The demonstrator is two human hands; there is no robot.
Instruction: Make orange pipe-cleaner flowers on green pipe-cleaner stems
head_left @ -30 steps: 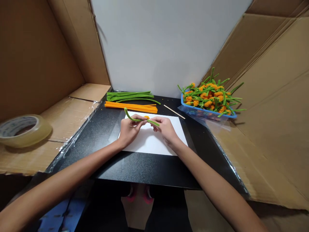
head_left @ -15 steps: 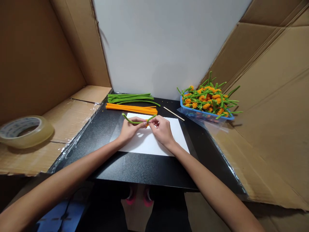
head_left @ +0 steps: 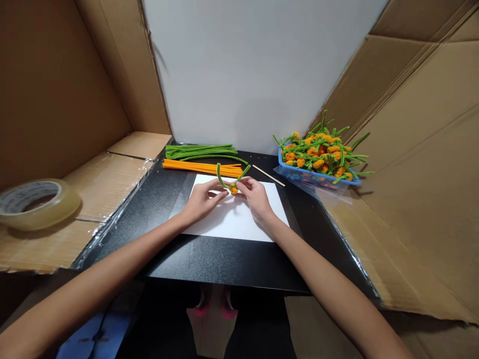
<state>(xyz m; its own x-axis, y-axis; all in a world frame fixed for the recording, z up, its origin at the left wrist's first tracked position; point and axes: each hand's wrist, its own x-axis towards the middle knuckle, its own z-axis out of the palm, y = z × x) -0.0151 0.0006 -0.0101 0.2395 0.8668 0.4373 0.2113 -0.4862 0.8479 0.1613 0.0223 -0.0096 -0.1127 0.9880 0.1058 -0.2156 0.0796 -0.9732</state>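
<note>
A small orange pipe-cleaner ball [head_left: 234, 189] with two green pipe-cleaner ends [head_left: 219, 174] pointing up is held just above a white sheet of paper [head_left: 224, 224]. Thumb and fingers of my right hand [head_left: 256, 198] pinch it from the right. On its other side, my left hand [head_left: 204, 199] has thumb and forefinger apart, their tips close beside the ball; whether they touch it is hard to tell. Behind the paper lie a bundle of orange pipe cleaners [head_left: 202, 167] and a bundle of green pipe cleaners [head_left: 202, 150].
A blue basket [head_left: 318, 175] heaped with orange and green pipe-cleaner pieces stands at the back right. A thin pale stick [head_left: 268, 175] lies left of it. Clear tape [head_left: 41, 204] rests on cardboard at the left. Cardboard walls [head_left: 422, 149] flank the black table [head_left: 220, 262].
The green ends have swung upright and the orange ball has come into fuller view, a little to the right. My left thumb and forefinger have parted from their pinch.
</note>
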